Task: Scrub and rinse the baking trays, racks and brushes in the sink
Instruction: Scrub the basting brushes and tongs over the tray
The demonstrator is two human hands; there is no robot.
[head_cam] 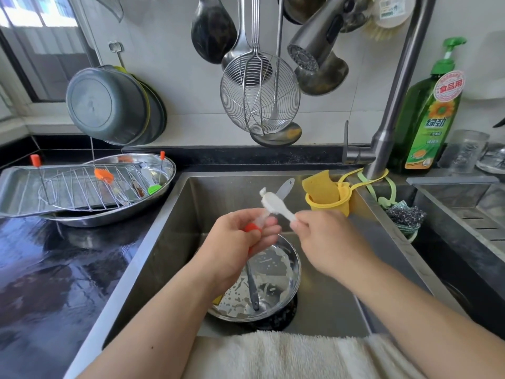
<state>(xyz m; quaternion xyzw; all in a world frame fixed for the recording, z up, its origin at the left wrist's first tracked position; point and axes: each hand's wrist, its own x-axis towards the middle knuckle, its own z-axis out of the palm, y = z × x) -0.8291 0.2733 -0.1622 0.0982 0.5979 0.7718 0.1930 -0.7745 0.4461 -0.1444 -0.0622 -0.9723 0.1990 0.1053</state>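
Note:
Over the steel sink (175, 242), my left hand (235, 242) grips an orange-red brush (252, 227) with a clear handle part. My right hand (325, 242) pinches the end of a small white scrubbing brush (276, 204), whose head sits against the orange one. Below them a round steel bowl (287, 269) holds soapy residue and a grey utensil (252, 288). On the counter to the left, a wire rack (82, 184) lies on a baking tray (16, 192) over an oval steel dish (166, 165), with an orange brush (103, 175) and a green brush (153, 189).
The faucet head (314, 47) hangs above the sink. A yellow holder with a sponge (325, 192) and a dark scourer (404, 214) sit at the sink's right rim, next to a green detergent bottle (429, 116). Ladles and a wire skimmer (259, 94) hang on the wall. A towel (273, 354) covers the front edge.

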